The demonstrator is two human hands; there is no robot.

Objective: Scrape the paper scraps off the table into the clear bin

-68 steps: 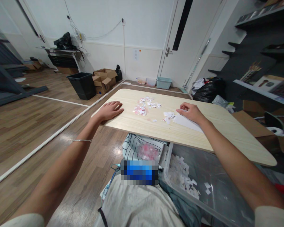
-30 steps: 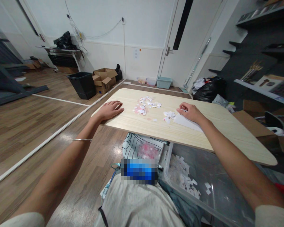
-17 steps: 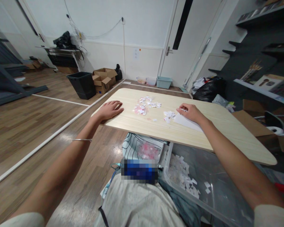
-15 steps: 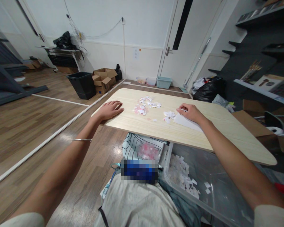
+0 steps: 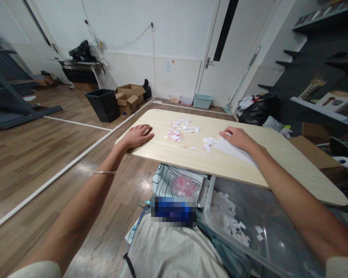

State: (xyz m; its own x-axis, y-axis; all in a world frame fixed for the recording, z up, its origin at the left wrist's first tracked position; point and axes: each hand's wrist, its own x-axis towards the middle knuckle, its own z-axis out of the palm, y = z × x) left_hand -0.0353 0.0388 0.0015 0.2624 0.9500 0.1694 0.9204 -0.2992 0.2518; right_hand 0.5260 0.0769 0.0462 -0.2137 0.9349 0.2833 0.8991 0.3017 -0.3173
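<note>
My left hand [image 5: 138, 136] lies flat and open on the left edge of a light wooden table [image 5: 278, 154], holding nothing. My right hand [image 5: 237, 138] rests on a white sheet of paper [image 5: 234, 150], its fingers curled at the sheet's far corner; whether it pinches the sheet I cannot tell. Between the hands lie a heap of pink and white paper scraps [image 5: 179, 130] and a smaller white heap [image 5: 209, 142] just left of the sheet.
Under the table stands a clear plastic bin [image 5: 266, 231] with white scraps and a bag of pink scraps [image 5: 183, 186]. A black bin [image 5: 103, 104] and cardboard boxes [image 5: 130, 98] sit on the floor behind. Shelves [image 5: 324, 104] and a black bag [image 5: 259, 108] are at right.
Both hands stay where they were on the table. Only the view has shifted slightly, so everything sits a little to the right and lower.
</note>
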